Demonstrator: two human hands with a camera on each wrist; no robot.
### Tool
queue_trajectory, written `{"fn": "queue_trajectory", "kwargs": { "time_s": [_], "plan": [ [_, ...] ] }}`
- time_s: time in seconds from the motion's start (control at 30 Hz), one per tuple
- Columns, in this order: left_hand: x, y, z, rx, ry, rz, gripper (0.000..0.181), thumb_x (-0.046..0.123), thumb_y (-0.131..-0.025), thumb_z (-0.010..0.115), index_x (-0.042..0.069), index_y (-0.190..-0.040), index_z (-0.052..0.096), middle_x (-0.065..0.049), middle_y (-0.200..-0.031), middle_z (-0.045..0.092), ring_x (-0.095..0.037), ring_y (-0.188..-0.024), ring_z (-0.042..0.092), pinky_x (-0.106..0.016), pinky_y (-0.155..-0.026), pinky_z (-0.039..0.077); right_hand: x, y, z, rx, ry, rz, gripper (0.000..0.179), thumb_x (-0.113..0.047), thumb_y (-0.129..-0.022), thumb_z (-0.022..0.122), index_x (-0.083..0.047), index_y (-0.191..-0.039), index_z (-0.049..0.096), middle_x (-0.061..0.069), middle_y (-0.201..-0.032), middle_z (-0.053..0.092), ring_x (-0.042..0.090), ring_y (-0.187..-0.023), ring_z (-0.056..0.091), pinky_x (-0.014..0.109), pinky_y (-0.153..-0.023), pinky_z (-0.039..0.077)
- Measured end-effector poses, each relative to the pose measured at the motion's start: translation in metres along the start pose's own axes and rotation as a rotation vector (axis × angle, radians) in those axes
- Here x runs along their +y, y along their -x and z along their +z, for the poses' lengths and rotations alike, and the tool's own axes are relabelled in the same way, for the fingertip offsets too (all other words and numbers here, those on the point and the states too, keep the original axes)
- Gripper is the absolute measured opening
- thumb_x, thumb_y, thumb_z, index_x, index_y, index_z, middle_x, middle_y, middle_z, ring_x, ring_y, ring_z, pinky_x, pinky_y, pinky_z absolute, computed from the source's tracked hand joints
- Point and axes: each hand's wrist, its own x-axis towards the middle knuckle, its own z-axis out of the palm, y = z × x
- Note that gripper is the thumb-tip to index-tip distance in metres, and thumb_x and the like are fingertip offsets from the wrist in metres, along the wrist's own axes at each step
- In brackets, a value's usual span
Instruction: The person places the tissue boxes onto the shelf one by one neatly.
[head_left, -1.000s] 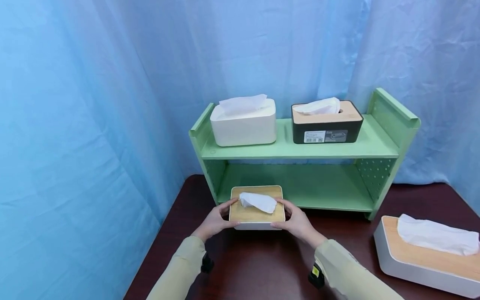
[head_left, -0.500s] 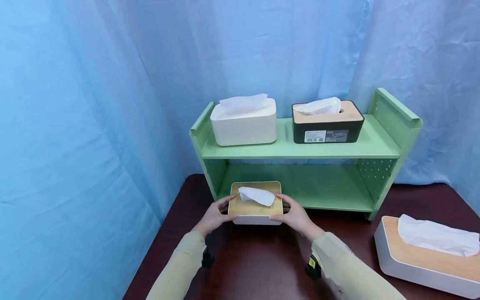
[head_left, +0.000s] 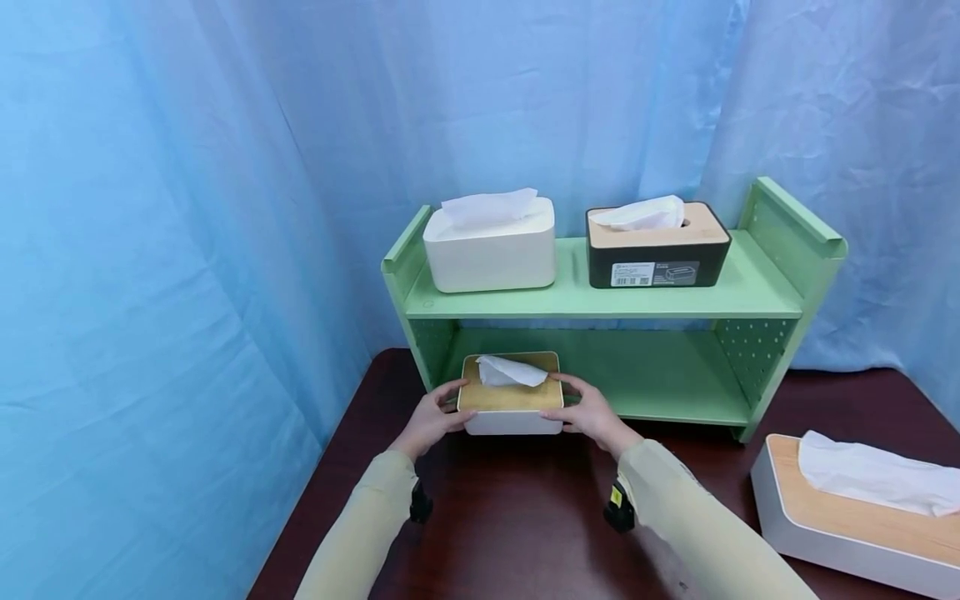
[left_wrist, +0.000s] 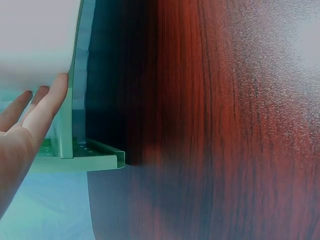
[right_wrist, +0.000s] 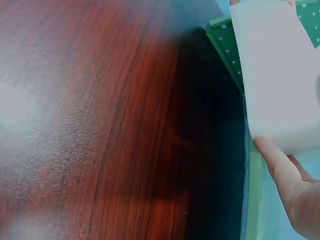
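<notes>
A white tissue box (head_left: 513,423) with a wooden lid and a tissue sticking out is held between both hands, at the left front of the green shelf's lower level. My left hand (head_left: 435,418) grips its left end, thumb at the front face. On the opposite end, my right hand (head_left: 591,413) holds it the same way. The left wrist view shows the fingers (left_wrist: 47,107) of the left hand against the box's pale side (left_wrist: 37,40). In the right wrist view the box (right_wrist: 277,70) hangs above the dark table, with right-hand fingers at its corner.
The green shelf (head_left: 675,375) stands at the back of the dark wood table (head_left: 517,517). Its top level bears a white tissue box (head_left: 491,258) and a black one with a wooden lid (head_left: 652,265). Another white tissue box (head_left: 847,533) sits at the right. Blue curtains (head_left: 187,250) surround the table.
Both hands have carried the tissue box forward, towards the lower shelf, and more of its front face shows. The other boxes have stayed in place.
</notes>
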Motion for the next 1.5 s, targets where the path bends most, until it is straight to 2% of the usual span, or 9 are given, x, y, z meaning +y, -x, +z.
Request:
{"fn": "queue_trajectory", "kwargs": {
  "time_s": [0.27,0.53,0.73,0.9,1.07,1.2,1.33,1.43,1.5],
  "plan": [
    [0.003,-0.005,0.003,0.06,-0.031,-0.006,0.056,0.012,-0.086,0.07,0.01,-0.138,0.048,-0.019,-0.146,0.039,-0.035,-0.119,0.054,-0.04,-0.085,0.054,0.0,-0.005,0.001,0.029,-0.006,0.004,0.074,-0.019,-0.084,0.073,-0.013,-0.147,0.034,0.027,-0.138,0.038,0.031,-0.107,0.06,0.047,-0.089,0.051],
    [0.006,-0.004,0.008,0.139,-0.075,0.016,0.055,0.013,-0.087,0.069,0.008,-0.137,0.049,-0.02,-0.139,0.047,-0.036,-0.118,0.054,-0.039,-0.083,0.054,0.004,-0.009,0.005,0.088,0.041,-0.029,0.071,-0.023,-0.085,0.072,-0.013,-0.146,0.036,0.022,-0.142,0.038,0.037,-0.121,0.05,0.041,-0.088,0.051],
    [0.008,0.003,0.012,0.202,-0.258,0.12,0.049,0.017,-0.089,0.066,0.005,-0.134,0.051,-0.019,-0.134,0.052,-0.035,-0.118,0.054,-0.043,-0.091,0.05,0.002,0.003,0.003,0.159,0.197,-0.11,0.066,-0.028,-0.088,0.067,-0.01,-0.145,0.037,0.023,-0.145,0.036,0.039,-0.123,0.048,0.046,-0.091,0.048],
    [0.018,0.017,0.015,0.245,-0.393,0.243,0.048,0.017,-0.092,0.062,0.003,-0.135,0.049,-0.018,-0.136,0.05,-0.034,-0.123,0.049,-0.048,-0.094,0.046,-0.002,0.021,0.0,0.222,0.391,-0.277,0.058,-0.025,-0.091,0.064,-0.005,-0.14,0.041,0.023,-0.142,0.039,0.039,-0.122,0.048,0.052,-0.095,0.044],
    [0.016,0.04,0.019,0.2,-0.653,0.399,0.051,0.018,-0.092,0.062,0.0,-0.136,0.046,-0.023,-0.142,0.04,-0.04,-0.132,0.036,-0.051,-0.1,0.04,0.0,0.038,0.004,0.281,0.629,-0.477,0.053,-0.018,-0.087,0.068,-0.003,-0.134,0.049,0.022,-0.141,0.041,0.043,-0.13,0.035,0.059,-0.101,0.035],
    [0.009,0.053,0.026,0.185,-0.844,0.493,0.057,0.019,-0.089,0.066,0.004,-0.139,0.044,-0.025,-0.147,0.032,-0.045,-0.136,0.024,-0.055,-0.102,0.037,0.009,0.047,0.009,0.277,0.806,-0.599,0.056,-0.016,-0.083,0.073,-0.004,-0.133,0.051,0.02,-0.145,0.038,0.044,-0.132,0.027,0.062,-0.105,0.025],
    [0.004,0.061,0.034,0.152,-0.983,0.468,0.066,0.027,-0.091,0.064,0.011,-0.147,0.034,-0.023,-0.153,0.021,-0.047,-0.14,0.014,-0.065,-0.107,0.02,0.019,0.052,0.017,0.262,0.978,-0.635,0.063,-0.02,-0.078,0.076,-0.011,-0.135,0.051,0.016,-0.148,0.036,0.045,-0.135,0.022,0.067,-0.105,0.014],
    [0.0,0.064,0.04,0.126,-1.066,0.414,0.07,0.032,-0.092,0.061,0.016,-0.151,0.027,-0.02,-0.156,0.014,-0.046,-0.142,0.008,-0.071,-0.105,0.008,0.024,0.054,0.021,0.249,1.065,-0.618,0.067,-0.024,-0.078,0.077,-0.018,-0.139,0.048,0.012,-0.151,0.034,0.043,-0.137,0.02,0.069,-0.103,0.011],
    [-0.002,0.066,0.042,0.123,-1.098,0.389,0.071,0.033,-0.092,0.061,0.018,-0.151,0.025,-0.019,-0.157,0.013,-0.047,-0.142,0.006,-0.074,-0.103,0.004,0.027,0.054,0.023,0.244,1.108,-0.61,0.069,-0.026,-0.079,0.076,-0.021,-0.141,0.046,0.011,-0.151,0.034,0.042,-0.139,0.019,0.069,-0.103,0.01]
  ]
}}
